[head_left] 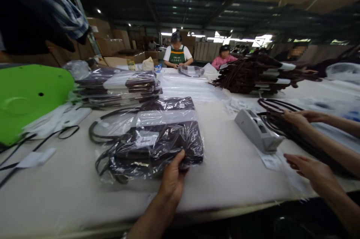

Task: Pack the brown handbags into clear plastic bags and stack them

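A dark brown handbag with loop handles lies in a clear plastic bag on the white table, a pale band around it and a white label on top. My left hand grips its near right edge, thumb on top and the other fingers hidden beneath. To the right, my right hand hovers low over the table near clear film, its fingers stretched out and apparently holding nothing. The grey tape dispenser stands just beyond it, apart from the fingers.
Wrapped bags form a stack behind on the left, beside a lime-green panel. Unwrapped brown bags are piled at the back right. A co-worker's hands handle brown straps at right. Other people sit across the table.
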Demonstrator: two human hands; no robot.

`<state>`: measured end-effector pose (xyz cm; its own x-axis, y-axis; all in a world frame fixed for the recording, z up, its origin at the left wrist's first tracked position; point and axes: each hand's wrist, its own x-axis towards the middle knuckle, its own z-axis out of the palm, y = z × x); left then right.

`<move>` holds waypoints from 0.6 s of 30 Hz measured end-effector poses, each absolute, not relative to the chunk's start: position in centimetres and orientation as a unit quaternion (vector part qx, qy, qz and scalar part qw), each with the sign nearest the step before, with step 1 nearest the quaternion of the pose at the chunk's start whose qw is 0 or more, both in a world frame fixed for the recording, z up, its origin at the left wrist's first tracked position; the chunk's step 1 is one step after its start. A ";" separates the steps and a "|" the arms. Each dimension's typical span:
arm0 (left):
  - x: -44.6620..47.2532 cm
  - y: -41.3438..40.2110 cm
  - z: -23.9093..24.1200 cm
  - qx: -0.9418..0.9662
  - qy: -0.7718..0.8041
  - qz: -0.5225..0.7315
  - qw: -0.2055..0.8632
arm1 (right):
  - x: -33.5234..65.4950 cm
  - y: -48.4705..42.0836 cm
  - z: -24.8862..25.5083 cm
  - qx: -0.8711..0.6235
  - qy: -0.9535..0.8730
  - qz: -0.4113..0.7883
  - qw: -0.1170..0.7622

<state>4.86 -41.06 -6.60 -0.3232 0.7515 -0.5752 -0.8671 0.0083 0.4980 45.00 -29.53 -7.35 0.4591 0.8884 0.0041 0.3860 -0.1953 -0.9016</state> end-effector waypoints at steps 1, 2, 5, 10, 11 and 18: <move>5.1 -40.9 -6.6 -0.076 0.408 0.701 0.580 | 43.0 -30.5 -6.8 -0.721 -0.407 0.316 0.462; 5.3 -40.7 -6.7 -0.081 0.406 0.701 0.581 | 40.3 -31.8 -6.1 -0.694 -0.392 0.360 0.485; 6.0 -40.5 -6.9 -0.081 0.407 0.700 0.582 | 29.8 -36.3 -4.1 -0.582 -0.389 0.478 0.531; 6.5 -40.5 -7.8 -0.052 0.401 0.699 0.591 | 17.4 -41.0 -4.0 -0.486 -0.347 0.580 0.555; 6.6 -40.5 -8.2 -0.045 0.399 0.697 0.593 | 16.6 -41.3 -4.5 -0.482 -0.335 0.586 0.559; 6.4 -40.8 -10.6 0.054 0.410 0.683 0.602 | 15.9 -41.0 -6.5 -0.531 -0.284 0.567 0.562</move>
<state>6.43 -40.77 -10.61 -0.2700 0.8671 -0.4186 -0.7778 0.0599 0.6256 15.90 -40.95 -6.48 0.1960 0.9392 -0.2819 -0.3358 -0.2058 -0.9192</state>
